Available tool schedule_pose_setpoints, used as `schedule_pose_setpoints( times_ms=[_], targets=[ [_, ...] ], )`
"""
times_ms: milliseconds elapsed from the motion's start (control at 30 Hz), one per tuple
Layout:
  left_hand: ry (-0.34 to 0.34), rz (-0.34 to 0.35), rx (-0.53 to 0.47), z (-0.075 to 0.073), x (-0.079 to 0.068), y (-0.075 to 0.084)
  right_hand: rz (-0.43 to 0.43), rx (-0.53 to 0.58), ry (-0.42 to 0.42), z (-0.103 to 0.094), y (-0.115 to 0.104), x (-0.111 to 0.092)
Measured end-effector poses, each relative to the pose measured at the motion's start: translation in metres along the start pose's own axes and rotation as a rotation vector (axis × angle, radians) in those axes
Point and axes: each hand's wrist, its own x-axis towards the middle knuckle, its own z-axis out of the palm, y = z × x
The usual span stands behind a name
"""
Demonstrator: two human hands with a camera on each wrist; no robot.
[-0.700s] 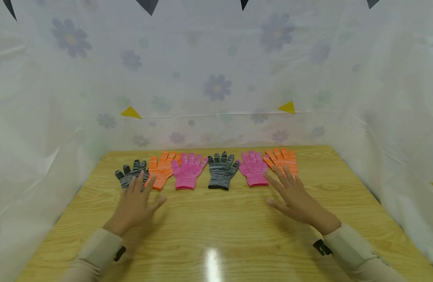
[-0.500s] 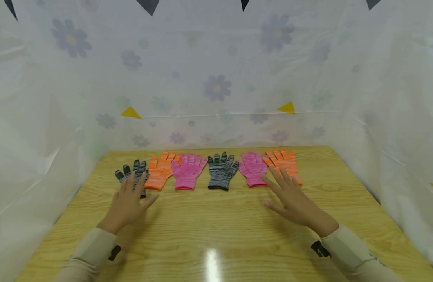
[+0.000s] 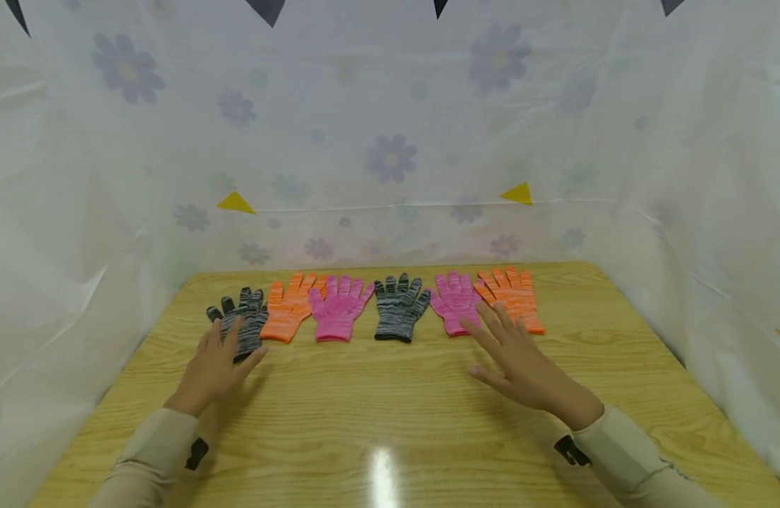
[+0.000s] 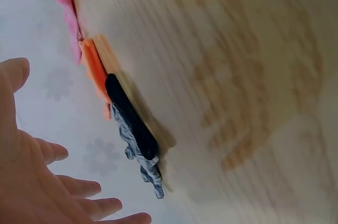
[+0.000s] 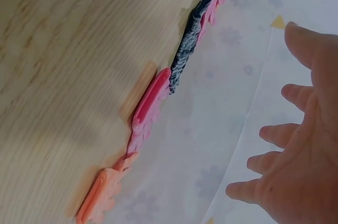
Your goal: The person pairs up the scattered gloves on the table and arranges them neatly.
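Note:
Knitted gloves lie in a row along the far part of the table, fingers pointing away. From the left in the head view come a black-grey glove (image 3: 250, 328), an orange glove (image 3: 290, 309), a pink glove (image 3: 338, 312), a second black-grey glove (image 3: 399, 312), a second pink glove (image 3: 455, 305) and a second orange glove (image 3: 512, 296). My left hand (image 3: 211, 370), fingers spread, is held above the table and overlaps the leftmost glove. My right hand (image 3: 523, 363), also spread, hovers in front of the right pink and orange gloves. Both hands hold nothing, as the wrist views show.
The wood-grain table (image 3: 377, 402) narrows toward a white flowered curtain (image 3: 390, 92) behind it. More white sheeting hangs at both sides. Yellow triangles (image 3: 236, 203) mark the back curtain, and dark pointed shapes (image 3: 266, 10) hang at the top edge.
My left hand has drawn back toward the lower left, showing more of the leftmost black-grey glove. The right hand has shifted slightly left and nearer, uncovering the right orange glove's cuff. The gloves stay put.

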Motion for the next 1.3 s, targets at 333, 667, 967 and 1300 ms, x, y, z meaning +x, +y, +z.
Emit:
schedule_pose_setpoints(
  times_ms=[333,667,967,1300],
  targets=[
    [-0.033,-0.052,-0.032,0.003,0.008,-0.008,0.016,0.002,-0.023,0.001,-0.003,0.000],
    [-0.089,-0.102,-0.061,0.008,0.018,-0.017,0.022,0.033,-0.048,0.004,-0.002,-0.001],
    [-0.070,-0.116,-0.028,0.008,0.025,-0.023,0.001,-0.001,-0.011,0.007,-0.005,-0.001],
    [-0.002,-0.127,0.021,0.001,0.028,-0.026,-0.024,-0.033,-0.005,0.009,-0.007,0.001]
  ],
)
